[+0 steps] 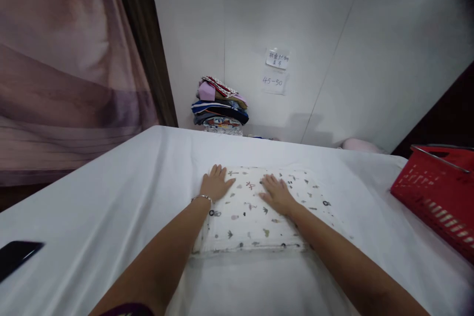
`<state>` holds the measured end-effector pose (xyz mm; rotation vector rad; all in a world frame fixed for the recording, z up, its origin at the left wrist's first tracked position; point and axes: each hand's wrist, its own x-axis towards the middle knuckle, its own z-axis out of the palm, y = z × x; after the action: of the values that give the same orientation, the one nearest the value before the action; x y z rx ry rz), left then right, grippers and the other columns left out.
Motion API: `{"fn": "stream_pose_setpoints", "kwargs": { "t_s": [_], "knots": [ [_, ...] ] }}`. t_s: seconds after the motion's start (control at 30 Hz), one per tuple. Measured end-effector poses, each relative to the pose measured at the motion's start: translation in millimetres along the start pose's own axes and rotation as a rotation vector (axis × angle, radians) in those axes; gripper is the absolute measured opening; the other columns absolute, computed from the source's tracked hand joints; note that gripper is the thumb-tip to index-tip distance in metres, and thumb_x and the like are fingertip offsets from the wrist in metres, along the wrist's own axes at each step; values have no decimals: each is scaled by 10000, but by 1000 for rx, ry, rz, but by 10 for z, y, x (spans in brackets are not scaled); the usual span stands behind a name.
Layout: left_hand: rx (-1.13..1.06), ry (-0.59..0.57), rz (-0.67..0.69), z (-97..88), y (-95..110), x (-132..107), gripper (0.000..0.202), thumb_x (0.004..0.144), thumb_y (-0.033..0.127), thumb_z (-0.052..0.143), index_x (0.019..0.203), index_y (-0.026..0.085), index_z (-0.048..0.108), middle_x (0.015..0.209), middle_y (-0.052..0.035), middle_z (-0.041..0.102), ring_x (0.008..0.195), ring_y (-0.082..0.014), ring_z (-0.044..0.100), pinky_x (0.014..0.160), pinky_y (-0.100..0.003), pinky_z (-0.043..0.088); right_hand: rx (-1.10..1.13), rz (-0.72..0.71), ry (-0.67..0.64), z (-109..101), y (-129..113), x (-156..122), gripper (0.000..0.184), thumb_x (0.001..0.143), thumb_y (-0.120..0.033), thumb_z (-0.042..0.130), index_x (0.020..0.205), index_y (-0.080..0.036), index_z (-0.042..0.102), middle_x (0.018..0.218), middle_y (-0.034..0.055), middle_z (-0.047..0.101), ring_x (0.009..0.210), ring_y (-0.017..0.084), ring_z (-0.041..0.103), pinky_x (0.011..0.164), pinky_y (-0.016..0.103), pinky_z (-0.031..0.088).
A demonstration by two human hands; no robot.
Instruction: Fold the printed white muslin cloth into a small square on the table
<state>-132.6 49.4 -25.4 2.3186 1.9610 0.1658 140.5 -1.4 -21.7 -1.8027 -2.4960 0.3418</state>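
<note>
White, motif-printed folded cloth [255,229] lies on the sheet-covered table [122,192], seemingly longer left to right. The left hand [217,183] rests flat, gripping nothing, at its far left corner; the right hand [277,194], likewise flat and ungripping, sits nearer its middle.

White cloth [255,229] scattered with a small print: green and grey leafy shapes, dark rings, a reddish star-like figure and little dots of tan. Beneath it, a plain white sheet [118,217]. A silver bracelet [202,199] and a dark purple sleeve [128,309] with a yellowish mark. Bright red basket [411,185] with a silver-grey handle [440,158]; glossy black phone [17,256]. Behind, a pale grey wall [296,5] bears white paper notes [274,83] with dark writing. The clothes pile [221,108] mixes lilac, red, olive-brown, black, and blue striped with white. The curtain [66,74] shades from dusty pink to mauve, beside a dark brown post [144,34].
</note>
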Motion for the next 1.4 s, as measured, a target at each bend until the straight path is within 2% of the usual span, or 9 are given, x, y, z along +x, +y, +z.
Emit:
{"fn": "stream_pose_setpoints", "kwargs": {
  "t_s": [0.2, 0.33, 0.43, 0.57, 0.73, 0.93, 1.1, 1.23, 1.4],
  "knots": [
    [-134, 24, -2, -20, 24, 0, 684, 853, 595, 335, 1406, 192, 346, 1530, -91, 200, 1419, -267, 85, 1087, -520, 190, -35, -13, -30, 115, -177, -34, 792, 874, -686, 82, 1487, -191, 159, 1550, 30, 34, 1424, 214, 6, 1134, 448, 30],
    [-401, 131, -84, -146, -55, -79, 620, 855, 534, 415, 1368, 187, 394, 1520, -82, 241, 1412, -231, 135, 1109, -395, 209, -70, -9, -5, 98, -152, -37, 733, 897, -652, 134, 1482, -214, 190, 1548, 30, 80, 1423, 210, 42, 1133, 446, 55],
    [-486, 194, -249, -200, -202, -308, 599, 905, 477, 327, 1381, 114, 351, 1479, -137, 316, 1367, -222, 274, 1067, -323, 290, -82, -16, 14, 117, -151, -28, 708, 906, -633, 161, 1478, -219, 205, 1545, 33, 102, 1422, 217, 65, 1130, 454, 75],
    [-554, 162, -351, -175, -317, -775, 577, 859, 405, 447, 1352, 113, 379, 1243, -139, 580, 1082, -228, 574, 895, -313, 430, -100, -7, 24, 174, -131, -20, 693, 909, -622, 168, 1475, -226, 219, 1544, 27, 109, 1420, 220, 77, 1130, 460, 95],
    [-620, 132, -321, -181, -230, -1122, 500, 815, 344, 501, 1275, 152, 460, 1077, -87, 657, 950, -207, 605, 799, -285, 428, -114, 33, -16, 137, -152, -6, 700, 901, -620, 176, 1472, -219, 229, 1545, 31, 125, 1418, 235, 90, 1125, 480, 133],
    [-512, 128, -297, -233, -158, -1156, 426, 799, 294, 504, 1200, 151, 513, 1152, -124, 605, 999, -229, 579, 815, -300, 414, -47, 36, 21, -64, -765, 182, 713, 905, -613, 165, 1477, -191, 219, 1546, 65, 94, 1419, 266, 66, 1125, 508, 94],
    [-512, 144, -270, -194, -182, -1176, 362, 812, 292, 504, 1152, 174, 543, 1131, -106, 614, 990, -221, 577, 805, -299, 421, -63, -135, 18, 135, -1381, 389, 683, 923, -583, 161, 1478, -187, 207, 1547, 57, 100, 1423, 231, 48, 1126, 486, 55],
    [-555, 171, -271, -168, -232, -1155, 387, 814, 303, 515, 1174, 163, 545, 1125, -107, 624, 994, -219, 578, 842, -303, 417, -61, -158, 13, 295, -1495, 423, 641, 937, -552, 177, 1463, -195, 252, 1542, 61, 141, 1421, 217, 71, 1121, 472, 58],
    [-630, 163, -260, -160, -305, -1106, 297, 785, 313, 552, 1045, 188, 621, 965, -62, 669, 891, -198, 600, 788, -289, 429, 38, -140, -60, 268, -1510, 282, 626, 937, -534, 209, 1464, -198, 250, 1546, 63, 124, 1422, 222, 64, 1118, 476, 63]
  ]
}}
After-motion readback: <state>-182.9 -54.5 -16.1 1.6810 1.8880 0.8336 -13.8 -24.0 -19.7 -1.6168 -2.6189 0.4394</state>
